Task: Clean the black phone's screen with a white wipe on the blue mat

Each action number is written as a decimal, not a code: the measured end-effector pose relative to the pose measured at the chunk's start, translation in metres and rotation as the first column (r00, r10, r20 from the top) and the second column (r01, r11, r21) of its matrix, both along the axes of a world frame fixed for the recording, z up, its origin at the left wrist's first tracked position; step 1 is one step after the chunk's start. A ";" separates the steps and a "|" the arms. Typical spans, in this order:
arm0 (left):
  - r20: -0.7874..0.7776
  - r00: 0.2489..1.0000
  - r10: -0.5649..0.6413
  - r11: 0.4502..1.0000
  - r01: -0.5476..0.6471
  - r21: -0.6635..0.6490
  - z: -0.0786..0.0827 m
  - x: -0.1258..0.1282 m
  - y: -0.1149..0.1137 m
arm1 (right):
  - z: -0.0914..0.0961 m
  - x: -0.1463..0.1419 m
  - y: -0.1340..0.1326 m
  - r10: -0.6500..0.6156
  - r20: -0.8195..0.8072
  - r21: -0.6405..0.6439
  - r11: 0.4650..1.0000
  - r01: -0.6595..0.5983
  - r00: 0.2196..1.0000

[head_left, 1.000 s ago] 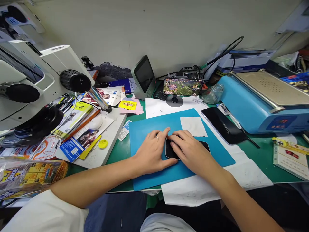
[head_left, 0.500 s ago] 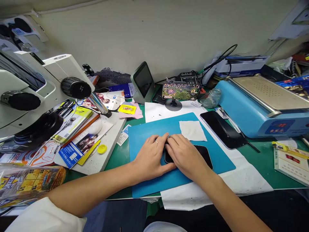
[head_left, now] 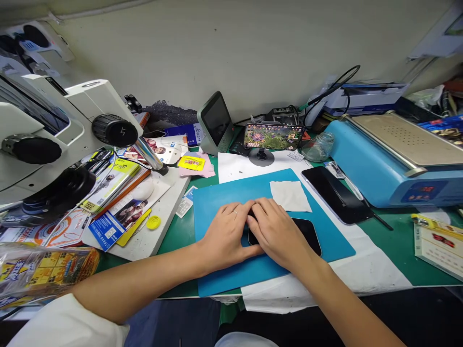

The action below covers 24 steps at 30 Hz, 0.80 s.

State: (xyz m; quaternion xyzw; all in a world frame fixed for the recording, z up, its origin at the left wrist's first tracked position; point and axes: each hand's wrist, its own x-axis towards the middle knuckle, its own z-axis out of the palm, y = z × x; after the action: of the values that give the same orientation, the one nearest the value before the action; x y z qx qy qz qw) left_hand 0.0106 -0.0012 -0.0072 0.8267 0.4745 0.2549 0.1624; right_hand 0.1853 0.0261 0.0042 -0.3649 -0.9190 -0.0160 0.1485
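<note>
A black smartphone (head_left: 308, 234) lies face up on a blue work mat (head_left: 226, 195). My left hand (head_left: 227, 233), with a ring on one finger, grips the phone's left end, its thumb along the near edge. Over the left half of the phone, my right hand (head_left: 273, 226) is curled with its fingers against the far edge, meeting the left fingertips. Both hands hide that half of the phone, so the exact fingertip contact is not visible. Just beyond the right hand, a white cloth square (head_left: 291, 196) rests on the mat.
A microscope (head_left: 108, 115) stands at left over booklets and boxes. Behind the mat, a phone on a stand (head_left: 274, 137) shows a game. To the right are a dark phone screen (head_left: 336, 194), a glass jar (head_left: 319, 146) and a blue heating machine (head_left: 394, 173).
The view has shifted very slightly. Both hands stay on the smartphone in nearly the same pose, with only a tiny shift of the fingers.
</note>
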 end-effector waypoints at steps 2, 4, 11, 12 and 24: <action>-0.009 1.000 0.002 1.000 -0.002 0.013 -0.002 0.000 0.000 | 0.001 -0.001 0.000 -0.018 -0.038 -0.015 1.000 0.018 0.999; -0.019 1.000 0.002 1.000 -0.002 0.031 -0.004 -0.001 0.001 | 0.002 -0.002 0.001 -0.044 -0.085 -0.032 0.999 0.041 0.995; 0.005 1.000 -0.026 1.000 0.026 0.006 0.000 -0.002 0.002 | 0.005 -0.002 -0.001 -0.066 -0.191 -0.079 0.996 0.051 0.979; 0.016 0.999 -0.030 1.000 0.030 -0.001 0.001 -0.002 0.002 | 0.005 -0.002 -0.001 -0.063 -0.199 -0.083 0.995 0.047 0.978; 0.031 0.999 -0.035 0.999 0.036 -0.004 0.000 -0.002 0.003 | 0.004 0.002 0.001 -0.042 -0.300 -0.130 0.991 0.003 0.953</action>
State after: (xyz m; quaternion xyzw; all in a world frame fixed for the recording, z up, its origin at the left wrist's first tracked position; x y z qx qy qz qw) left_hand 0.0089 0.0017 -0.0074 0.8306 0.4578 0.2636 0.1762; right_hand 0.1870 0.0269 0.0085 -0.3821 -0.8804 0.0974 0.2633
